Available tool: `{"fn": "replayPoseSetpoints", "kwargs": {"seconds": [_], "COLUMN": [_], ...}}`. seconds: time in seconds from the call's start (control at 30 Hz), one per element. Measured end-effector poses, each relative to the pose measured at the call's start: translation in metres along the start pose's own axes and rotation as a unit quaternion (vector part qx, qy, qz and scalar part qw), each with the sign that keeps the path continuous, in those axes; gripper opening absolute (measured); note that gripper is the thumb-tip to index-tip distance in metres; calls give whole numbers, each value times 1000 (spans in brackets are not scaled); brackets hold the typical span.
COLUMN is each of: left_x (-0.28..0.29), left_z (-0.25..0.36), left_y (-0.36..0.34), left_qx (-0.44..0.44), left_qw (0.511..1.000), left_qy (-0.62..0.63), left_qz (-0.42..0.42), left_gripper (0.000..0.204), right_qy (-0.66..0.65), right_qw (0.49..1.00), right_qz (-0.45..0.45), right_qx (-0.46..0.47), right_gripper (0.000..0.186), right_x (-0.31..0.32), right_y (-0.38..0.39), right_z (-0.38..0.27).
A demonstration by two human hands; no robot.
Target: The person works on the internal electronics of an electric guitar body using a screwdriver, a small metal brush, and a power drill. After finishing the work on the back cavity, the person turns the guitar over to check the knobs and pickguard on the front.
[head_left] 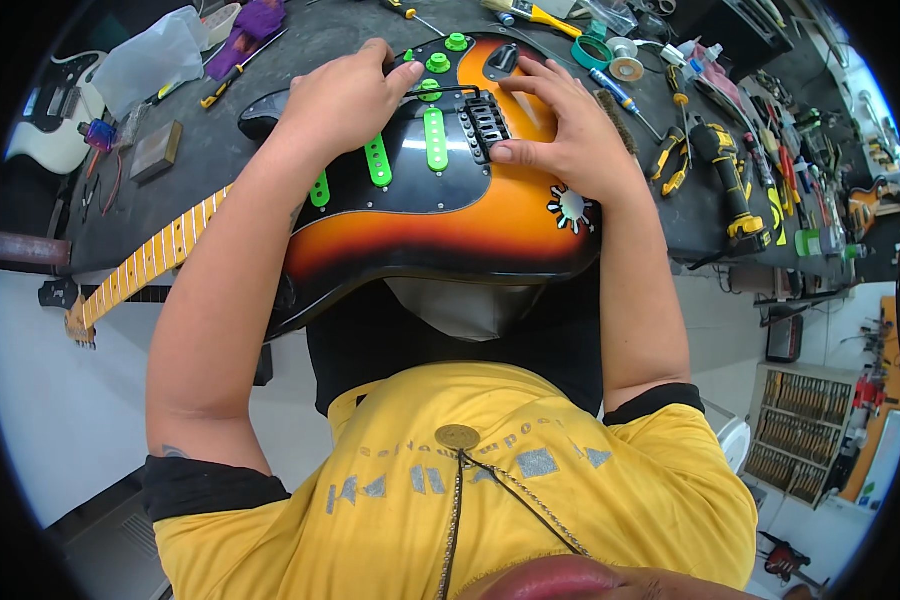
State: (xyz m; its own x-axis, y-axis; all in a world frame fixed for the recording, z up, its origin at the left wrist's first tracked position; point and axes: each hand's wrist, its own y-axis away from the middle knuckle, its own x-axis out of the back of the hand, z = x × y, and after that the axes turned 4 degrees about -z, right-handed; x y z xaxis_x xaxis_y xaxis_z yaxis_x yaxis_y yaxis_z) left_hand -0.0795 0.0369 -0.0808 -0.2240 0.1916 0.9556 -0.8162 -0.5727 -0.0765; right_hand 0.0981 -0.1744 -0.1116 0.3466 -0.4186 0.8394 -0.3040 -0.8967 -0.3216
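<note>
Yellow printed short-sleeved shirt [510,420] sits nearest; beyond, a glossy sunburst electric guitar [400,240] lies face-up over the dark surface [215,135] edge, apparently for two-handed access. Right hand [575,125], fingers spread beside the black metal bridge [485,125], likely steadies it; whether the left hand [342,105] grips the thin black bar [455,89] is unclear.

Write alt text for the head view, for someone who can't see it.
Bare left hand and bare right hand on a glossy sunburst electric guitar: left by neon-green round knobs, right at the black metal bridge. Assorted tools clutter the dark workbench around it.
</note>
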Motion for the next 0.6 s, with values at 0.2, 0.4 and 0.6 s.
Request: {"fn": "replayPoseSetpoints", "kwargs": {"seconds": [0.2, 0.4, 0.6], "left_x": [5, 6, 10], "left_z": [-2, 2, 4], "left_y": [-5, -3, -3], "left_qx": [-5, -9, -1], "left_qw": [1000, 999, 999], "left_qy": [16, 28, 25], "left_qz": [-26, -13, -27], "left_gripper": [41, 40, 40], "right_qy": [-245, -153, 74], "right_qw": [967, 954, 933], "right_qz": [69, 189, 145], "right_qx": [-19, -176, -321], "right_gripper": [51, 25, 28], "right_x": [29, 99, 134], "right_y": [23, 72, 86], "right_z": [-2, 34, 72]}}
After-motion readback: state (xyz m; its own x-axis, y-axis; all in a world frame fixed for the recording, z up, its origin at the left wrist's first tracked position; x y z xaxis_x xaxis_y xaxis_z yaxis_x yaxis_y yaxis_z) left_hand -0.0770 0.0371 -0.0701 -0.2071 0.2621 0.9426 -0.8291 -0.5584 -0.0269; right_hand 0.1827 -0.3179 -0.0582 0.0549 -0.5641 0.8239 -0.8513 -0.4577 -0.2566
